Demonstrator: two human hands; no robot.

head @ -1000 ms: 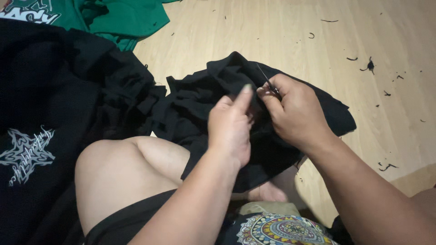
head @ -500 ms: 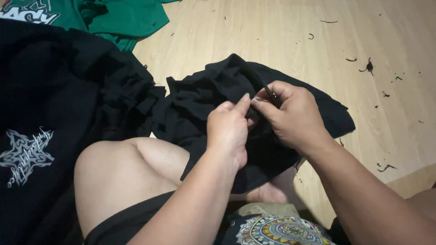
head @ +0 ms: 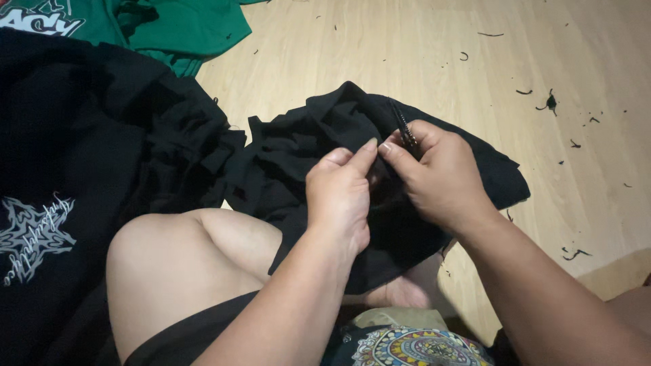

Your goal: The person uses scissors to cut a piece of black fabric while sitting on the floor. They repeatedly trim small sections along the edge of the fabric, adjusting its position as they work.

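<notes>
A crumpled black garment [head: 298, 156] lies over my lap and the wooden floor. My left hand [head: 339, 196] pinches a fold of it between thumb and fingers. My right hand [head: 437, 176] meets it fingertip to fingertip, gripping the same fold and holding a thin dark metal tool [head: 405, 129] that sticks up past its fingers. The stretch of cloth between the hands is hidden by them. My bare knee [head: 169, 264] rises below the left hand.
A pile of black clothes [head: 81, 149] with a pale star print [head: 30, 237] fills the left side. Green clothing [head: 176, 27] lies at the top left. Dark thread scraps [head: 549, 103] dot the wooden floor [head: 420, 54] on the right.
Both hands have drawn closer, so their fingertips now meet on the fold. The tool's tip has shifted slightly. The garment has barely moved.
</notes>
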